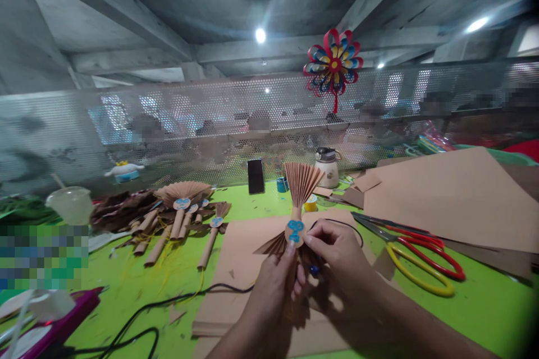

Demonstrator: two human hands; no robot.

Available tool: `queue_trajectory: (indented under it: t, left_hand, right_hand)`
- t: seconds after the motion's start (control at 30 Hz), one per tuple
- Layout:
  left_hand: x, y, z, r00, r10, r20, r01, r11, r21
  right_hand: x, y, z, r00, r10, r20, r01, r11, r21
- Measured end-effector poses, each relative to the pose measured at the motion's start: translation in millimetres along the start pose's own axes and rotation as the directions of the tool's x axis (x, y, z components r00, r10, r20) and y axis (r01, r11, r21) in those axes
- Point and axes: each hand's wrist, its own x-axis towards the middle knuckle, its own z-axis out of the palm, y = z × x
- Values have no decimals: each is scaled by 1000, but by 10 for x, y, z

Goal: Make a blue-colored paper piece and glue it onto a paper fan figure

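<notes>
Both my hands hold up a brown paper bird-like craft (298,196) above the green table (135,286). It has a pleated fan tail on top, pleated wings at the sides and a round tan face with blue paper eyes (295,231). My left hand (273,286) grips its body from below, with the thumb against the face. My right hand (337,252) pinches the face's right edge with fingertips closed on it.
A pile of finished paper crafts (181,216) lies at the left. Red and yellow scissors (416,255) and large brown paper sheets (455,196) lie to the right. A phone (255,176), a jar (327,167), black cables (138,314) and a perforated screen (210,118) are around.
</notes>
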Motion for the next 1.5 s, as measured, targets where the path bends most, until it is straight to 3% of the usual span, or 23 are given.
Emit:
queue_trajectory:
  t: [0.2, 0.37, 0.7, 1.0, 1.17, 1.5]
  left_hand:
    - [8, -8, 9, 1000, -19, -12, 19, 999, -48]
    - [1, -59, 15, 996, -77, 38, 80, 992, -98]
    - [72, -91, -43, 997, -72, 43, 72, 997, -7]
    - [82, -88, -50, 994, -55, 93, 57, 998, -26]
    - [44, -13, -35, 997, -3, 71, 3, 1000, 9]
    - [33, -31, -36, 999, -28, -21, 28, 1000, 2]
  right_hand:
    - [7, -64, -10, 1000, 27, 1, -27, 998, -51]
    - [50, -127, -57, 999, 43, 20, -42, 997, -59]
    - [54, -55, -76, 1000, 9, 11, -9, 999, -33]
    - [74, -30, -72, 1000, -17, 17, 18, 999, -26]
    - [66, -81, -66, 1000, -7, 18, 8, 1000, -18]
    - [9, 44, 1, 999, -54, -4, 54, 991, -119]
